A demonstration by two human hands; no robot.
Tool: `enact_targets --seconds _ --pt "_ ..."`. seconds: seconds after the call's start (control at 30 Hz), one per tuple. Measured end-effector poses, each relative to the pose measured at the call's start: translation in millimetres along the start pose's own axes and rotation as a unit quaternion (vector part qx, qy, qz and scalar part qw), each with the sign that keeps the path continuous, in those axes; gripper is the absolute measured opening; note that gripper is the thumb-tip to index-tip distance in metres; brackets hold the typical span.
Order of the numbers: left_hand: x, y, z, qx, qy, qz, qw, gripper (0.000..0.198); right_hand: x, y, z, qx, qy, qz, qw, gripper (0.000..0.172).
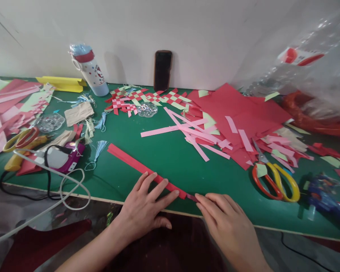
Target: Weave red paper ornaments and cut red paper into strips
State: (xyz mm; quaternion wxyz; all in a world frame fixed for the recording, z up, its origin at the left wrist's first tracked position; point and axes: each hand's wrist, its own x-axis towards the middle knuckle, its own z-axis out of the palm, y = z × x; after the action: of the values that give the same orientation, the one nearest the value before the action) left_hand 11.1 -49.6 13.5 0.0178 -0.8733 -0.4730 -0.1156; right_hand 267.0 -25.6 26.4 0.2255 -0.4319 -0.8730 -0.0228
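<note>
Lies flat and slantwise on the green tabletop (pixel 223 175) as a long, narrow, red paper strip (pixel 133 163) — straight, lined lengthwise, far end leftward — with a slim, dull-purple piece (pixel 191 197) of unclear material at the near right end.

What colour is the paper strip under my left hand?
The paper strip under your left hand is red; see the head view.

The left hand (pixel 147 204) covers part of the red strip (pixel 132 161); the right hand (pixel 229 219) hides one end of a dark piece (pixel 191 197). The blue tool (pixel 328 200) is blurred, the clear plastic (pixel 330 36) cut off at right, the bottle's (pixel 92 71) lettering too small to read.
</note>
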Motion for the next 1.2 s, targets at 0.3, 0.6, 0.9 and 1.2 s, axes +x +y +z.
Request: enact_targets --seconds 0.3,0.6,0.9,1.2 --pt "0 0 0.4 0.002 0.009 0.004 1.0 0.072 -1 4 0 0.01 -0.004 -0.006 1.0 0.021" --pt "1 0 -0.4 0.01 0.008 0.004 1.0 0.072 2 10 -1 0.007 -0.006 -0.002 1.0 0.022" --pt "1 0 -1.5 0.011 0.007 0.005 1.0 0.074 7 14 -2 0.015 -0.008 0.007 1.0 0.024" --pt "2 -1 -1.3 0.013 0.003 0.007 1.0 0.074 7 15 0 0.038 -0.009 0.004 0.999 0.023"
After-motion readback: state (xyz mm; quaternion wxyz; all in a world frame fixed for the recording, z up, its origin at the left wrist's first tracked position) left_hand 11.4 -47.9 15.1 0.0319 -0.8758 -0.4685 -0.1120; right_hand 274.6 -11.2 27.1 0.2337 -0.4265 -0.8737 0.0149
